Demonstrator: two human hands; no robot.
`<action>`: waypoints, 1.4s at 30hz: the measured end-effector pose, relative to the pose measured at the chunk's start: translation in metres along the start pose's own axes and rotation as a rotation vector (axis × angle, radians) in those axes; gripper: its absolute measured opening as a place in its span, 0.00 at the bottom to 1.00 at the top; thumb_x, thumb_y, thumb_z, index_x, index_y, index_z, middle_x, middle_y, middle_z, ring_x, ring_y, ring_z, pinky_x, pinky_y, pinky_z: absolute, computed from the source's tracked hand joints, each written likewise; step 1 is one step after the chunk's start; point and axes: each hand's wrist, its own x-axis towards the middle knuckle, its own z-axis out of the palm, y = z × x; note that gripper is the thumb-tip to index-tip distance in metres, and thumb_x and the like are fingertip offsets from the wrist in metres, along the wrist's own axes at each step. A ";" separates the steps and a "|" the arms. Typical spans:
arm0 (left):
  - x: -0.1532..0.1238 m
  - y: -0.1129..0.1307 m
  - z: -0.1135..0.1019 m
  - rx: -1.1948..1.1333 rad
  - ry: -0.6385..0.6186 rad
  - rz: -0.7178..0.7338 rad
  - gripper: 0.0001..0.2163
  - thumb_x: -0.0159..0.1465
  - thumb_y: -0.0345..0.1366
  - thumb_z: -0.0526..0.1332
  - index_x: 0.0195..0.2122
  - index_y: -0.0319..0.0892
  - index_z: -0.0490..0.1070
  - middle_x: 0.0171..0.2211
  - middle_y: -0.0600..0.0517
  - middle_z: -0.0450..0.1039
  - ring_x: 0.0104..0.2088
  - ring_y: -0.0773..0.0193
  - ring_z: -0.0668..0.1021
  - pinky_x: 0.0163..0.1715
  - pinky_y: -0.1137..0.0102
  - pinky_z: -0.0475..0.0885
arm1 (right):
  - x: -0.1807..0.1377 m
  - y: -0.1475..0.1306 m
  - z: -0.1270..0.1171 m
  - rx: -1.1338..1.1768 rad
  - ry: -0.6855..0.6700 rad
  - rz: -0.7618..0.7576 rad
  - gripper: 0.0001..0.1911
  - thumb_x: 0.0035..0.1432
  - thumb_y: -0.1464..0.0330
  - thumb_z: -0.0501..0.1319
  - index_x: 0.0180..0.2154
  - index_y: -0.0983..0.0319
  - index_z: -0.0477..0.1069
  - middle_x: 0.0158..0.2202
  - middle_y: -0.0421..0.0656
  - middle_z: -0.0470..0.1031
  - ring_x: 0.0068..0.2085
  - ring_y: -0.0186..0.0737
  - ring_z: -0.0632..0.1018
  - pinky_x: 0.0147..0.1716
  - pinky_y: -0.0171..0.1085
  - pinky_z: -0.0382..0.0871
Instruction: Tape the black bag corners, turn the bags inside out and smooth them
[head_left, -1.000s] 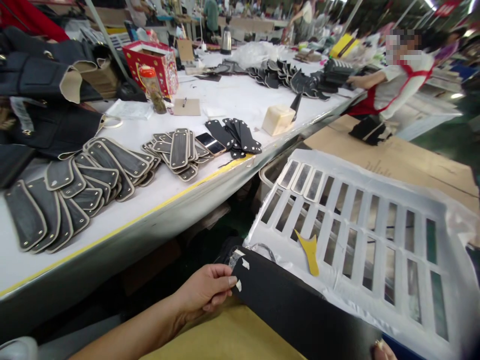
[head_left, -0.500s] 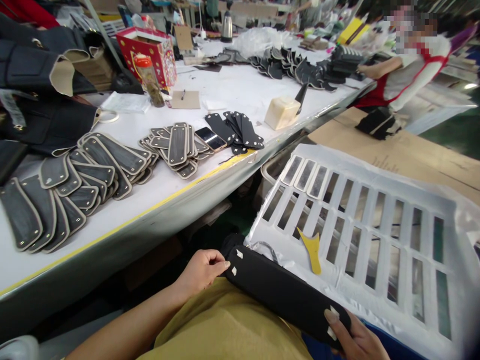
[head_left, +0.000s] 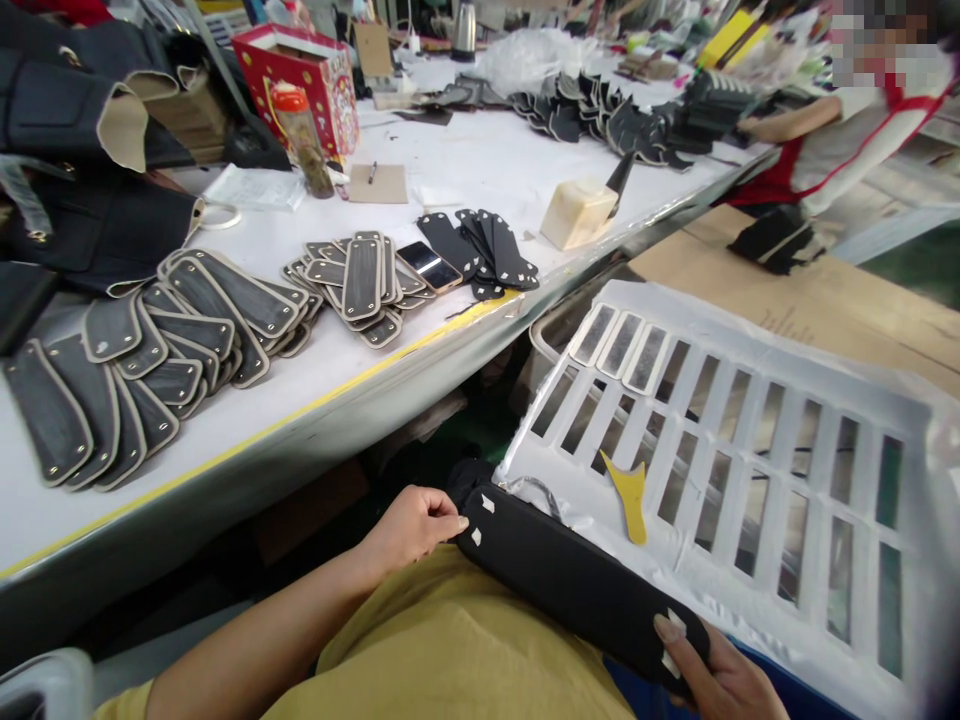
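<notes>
A long black panel (head_left: 570,580) with rounded ends lies across my lap, its smooth side up. Small white tape pieces (head_left: 477,537) are stuck near both of its ends. My left hand (head_left: 412,525) is closed, thumb and forefinger pinched at the panel's left end beside the tape. At the other end, my right hand (head_left: 724,670) grips the panel, thumb on top by the tape and most of the fingers hidden beneath. More black material (head_left: 471,480) shows behind the panel's left end.
A white slatted rack (head_left: 705,450) to the right bears three small grey panels (head_left: 621,345) and a yellow forked piece (head_left: 628,495). On the white table lie stacked light-edged panels (head_left: 202,310), a phone (head_left: 430,268) and black panels (head_left: 487,245). Another person (head_left: 847,130) stands far right.
The camera view has shifted slightly, so the table's things appear a little higher and further right. Both hands keep their places on the panel, with no clear change in grip.
</notes>
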 end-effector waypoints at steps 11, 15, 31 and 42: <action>0.001 -0.001 -0.001 0.054 0.012 0.050 0.11 0.52 0.42 0.60 0.22 0.38 0.69 0.14 0.59 0.59 0.15 0.74 0.61 0.14 0.77 0.53 | -0.003 -0.018 0.004 -0.074 0.027 -0.049 0.15 0.44 0.55 0.61 0.27 0.60 0.74 0.20 0.42 0.73 0.20 0.38 0.70 0.15 0.33 0.66; 0.000 0.002 0.000 0.106 0.020 0.070 0.11 0.52 0.41 0.60 0.22 0.38 0.68 0.14 0.58 0.59 0.15 0.73 0.61 0.15 0.76 0.53 | -0.004 -0.012 0.004 -0.108 -0.008 -0.009 0.15 0.46 0.54 0.60 0.26 0.59 0.73 0.18 0.40 0.71 0.18 0.37 0.69 0.16 0.33 0.65; 0.004 -0.004 0.007 0.252 -0.009 -0.070 0.20 0.50 0.55 0.59 0.23 0.40 0.66 0.10 0.61 0.52 0.11 0.73 0.56 0.12 0.77 0.49 | -0.006 0.018 -0.019 -0.087 -0.120 0.087 0.17 0.58 0.57 0.51 0.24 0.61 0.61 0.17 0.36 0.66 0.17 0.30 0.67 0.19 0.30 0.59; -0.004 0.015 0.025 0.146 0.037 -0.207 0.27 0.37 0.62 0.62 0.19 0.41 0.58 0.09 0.63 0.49 0.11 0.77 0.51 0.11 0.79 0.45 | -0.011 0.043 -0.018 0.238 -0.152 0.152 0.15 0.57 0.59 0.53 0.24 0.61 0.61 0.17 0.35 0.66 0.15 0.28 0.65 0.15 0.28 0.56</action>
